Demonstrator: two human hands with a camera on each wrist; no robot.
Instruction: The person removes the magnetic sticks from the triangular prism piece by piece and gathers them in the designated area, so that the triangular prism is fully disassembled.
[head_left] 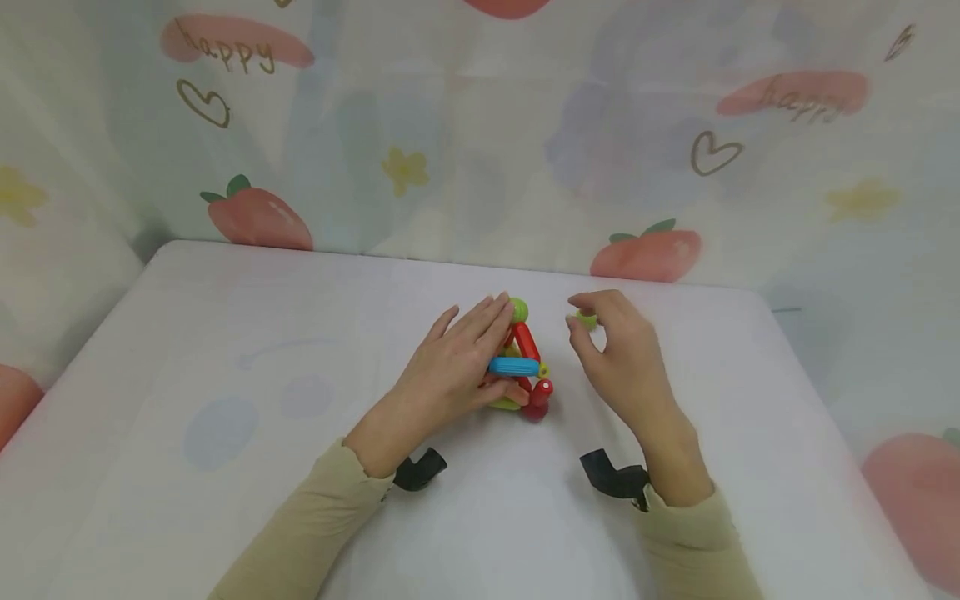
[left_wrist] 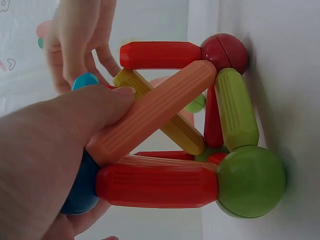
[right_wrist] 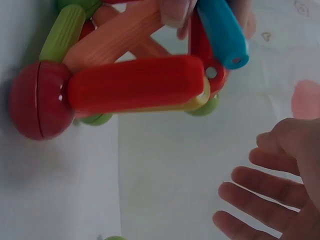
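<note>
My left hand [head_left: 453,371] grips a frame of magnetic sticks and balls on the table. Its thumb presses an orange stick [left_wrist: 155,112] beside a dark blue ball [left_wrist: 81,187]; the other fingers are partly hidden behind. Low corners are a red ball [right_wrist: 40,100] and a green ball [left_wrist: 252,182]. From the upper part a light blue stick [head_left: 515,367] points right, its far end free. A red stick [right_wrist: 135,82] reaches up from the red ball. My right hand [head_left: 633,362] is apart from the frame, fingers loosely bent, holding nothing. A loose green ball [head_left: 587,320] shows past its fingertips.
The white table [head_left: 337,500] runs back to a patterned cloth [head_left: 487,167] that hangs behind it. Black curved pieces [head_left: 613,477] stick out from both wrists, close over the table.
</note>
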